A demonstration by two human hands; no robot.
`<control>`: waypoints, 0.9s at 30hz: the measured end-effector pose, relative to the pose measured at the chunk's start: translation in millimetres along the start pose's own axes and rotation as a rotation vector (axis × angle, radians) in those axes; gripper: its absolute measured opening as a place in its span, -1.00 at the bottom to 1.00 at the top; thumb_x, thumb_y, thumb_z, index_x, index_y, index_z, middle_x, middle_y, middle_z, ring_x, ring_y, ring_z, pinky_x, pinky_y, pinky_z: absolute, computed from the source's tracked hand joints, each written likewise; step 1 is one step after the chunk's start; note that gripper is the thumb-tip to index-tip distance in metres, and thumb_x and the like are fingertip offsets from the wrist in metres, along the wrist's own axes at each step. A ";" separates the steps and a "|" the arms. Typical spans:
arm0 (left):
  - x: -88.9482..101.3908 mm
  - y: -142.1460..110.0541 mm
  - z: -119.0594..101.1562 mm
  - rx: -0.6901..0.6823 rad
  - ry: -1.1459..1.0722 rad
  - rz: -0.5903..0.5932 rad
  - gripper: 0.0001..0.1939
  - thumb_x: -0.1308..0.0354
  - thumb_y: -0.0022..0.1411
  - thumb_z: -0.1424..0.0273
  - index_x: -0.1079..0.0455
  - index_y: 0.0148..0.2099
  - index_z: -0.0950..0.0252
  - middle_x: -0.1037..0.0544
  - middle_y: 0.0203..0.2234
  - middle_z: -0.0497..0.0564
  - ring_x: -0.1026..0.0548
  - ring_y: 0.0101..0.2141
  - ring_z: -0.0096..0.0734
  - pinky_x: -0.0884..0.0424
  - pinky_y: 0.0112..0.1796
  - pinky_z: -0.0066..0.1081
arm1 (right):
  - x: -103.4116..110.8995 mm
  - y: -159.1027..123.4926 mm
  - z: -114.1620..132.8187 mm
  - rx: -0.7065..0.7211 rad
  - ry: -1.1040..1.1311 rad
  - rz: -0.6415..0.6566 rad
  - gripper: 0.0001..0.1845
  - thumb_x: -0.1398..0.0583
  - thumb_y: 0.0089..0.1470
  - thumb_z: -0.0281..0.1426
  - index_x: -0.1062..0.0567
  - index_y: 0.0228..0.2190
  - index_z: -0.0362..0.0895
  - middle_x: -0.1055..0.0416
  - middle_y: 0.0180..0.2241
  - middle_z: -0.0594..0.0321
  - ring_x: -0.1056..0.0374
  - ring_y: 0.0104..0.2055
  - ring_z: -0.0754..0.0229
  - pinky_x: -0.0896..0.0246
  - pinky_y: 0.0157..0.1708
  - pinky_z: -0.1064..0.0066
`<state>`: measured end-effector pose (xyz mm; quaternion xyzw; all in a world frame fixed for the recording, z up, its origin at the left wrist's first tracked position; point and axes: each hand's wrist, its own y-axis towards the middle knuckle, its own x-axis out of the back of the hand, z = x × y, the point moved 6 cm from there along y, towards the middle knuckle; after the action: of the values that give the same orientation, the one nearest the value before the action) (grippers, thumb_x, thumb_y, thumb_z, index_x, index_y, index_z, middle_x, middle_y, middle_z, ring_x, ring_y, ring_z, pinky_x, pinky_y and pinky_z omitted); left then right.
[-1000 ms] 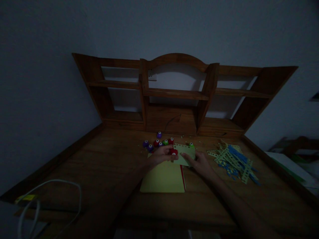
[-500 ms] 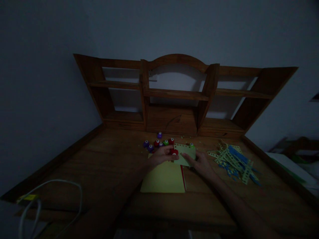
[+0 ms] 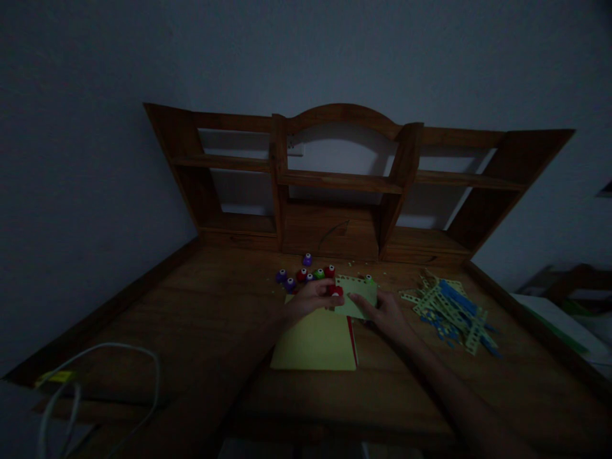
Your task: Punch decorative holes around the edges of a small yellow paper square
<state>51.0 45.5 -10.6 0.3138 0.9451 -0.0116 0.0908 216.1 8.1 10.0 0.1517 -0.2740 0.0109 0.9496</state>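
Observation:
My left hand [image 3: 306,302] is closed around a small red craft punch [image 3: 336,291] above the middle of the desk. Between the thumb and fingers of my right hand [image 3: 388,313] is a pale green sheet of paper [image 3: 362,293]. A row of small holes runs along the sheet's far edge, and its left side meets the red punch; whether it sits in the slot I cannot tell. Below both hands lies a yellow paper pad [image 3: 313,347] with a red edge on its right. Several purple, red and green punches, among them a purple punch [image 3: 307,259], stand just beyond.
Punched pale green strips [image 3: 433,299] and blue strips [image 3: 459,299] lie piled at the right, with small paper bits. A wooden shelf unit [image 3: 344,182] rises at the desk's back. A white cable [image 3: 156,370] loops at the lower left. The room is dim.
The view has shifted very slightly. Both hands keep the same hold on the red punch and the green sheet, with no other visible movement.

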 end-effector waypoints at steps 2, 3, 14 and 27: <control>-0.3 0.4 0.7 0.005 -0.008 0.006 -0.51 -0.39 -0.08 0.35 -0.39 -0.07 0.35 -0.52 -0.30 0.05 -0.46 -0.37 -0.46 -0.29 -0.34 -0.48 | 0.5 0.3 -1.1 -0.003 -0.017 -0.015 -0.54 -0.14 0.04 -0.06 -0.47 -0.53 -0.22 -0.37 -0.59 0.24 -0.22 -0.57 0.26 -0.07 -0.64 0.49; -0.6 0.4 0.6 0.008 -0.011 0.007 -0.50 -0.39 -0.08 0.35 -0.39 -0.07 0.35 -0.53 -0.30 0.05 -0.46 -0.37 -0.46 -0.29 -0.33 -0.47 | 0.9 0.4 -1.5 -0.005 -0.028 -0.023 -0.54 -0.14 0.04 -0.05 -0.47 -0.54 -0.22 -0.37 -0.59 0.24 -0.22 -0.58 0.25 -0.07 -0.64 0.49; -4.4 -2.8 -3.3 -0.008 0.007 0.000 -0.54 -0.37 -0.07 0.31 -0.41 -0.10 0.35 -0.54 -0.30 0.08 -0.47 -0.32 -0.39 -0.30 -0.30 -0.43 | -1.5 -0.4 2.2 0.013 0.008 0.002 -0.55 -0.14 0.07 -0.06 -0.50 -0.49 -0.22 -0.44 -0.53 0.18 -0.31 -0.52 0.20 -0.15 -0.58 0.46; -6.1 -8.2 -12.6 -0.032 0.113 -0.104 -0.60 -0.37 -0.09 0.21 -0.42 -0.26 0.37 -0.47 -0.47 -0.04 -0.36 -0.50 -0.53 -0.15 -0.50 -0.51 | -1.8 -2.2 2.2 0.032 -0.024 0.010 -0.58 -0.13 0.10 -0.07 -0.47 -0.47 -0.19 -0.43 -0.54 0.24 -0.30 -0.53 0.21 -0.13 -0.58 0.48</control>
<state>48.9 36.3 2.6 0.2628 0.9638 0.0163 0.0415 213.7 5.5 10.3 0.1654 -0.2857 0.0180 0.9438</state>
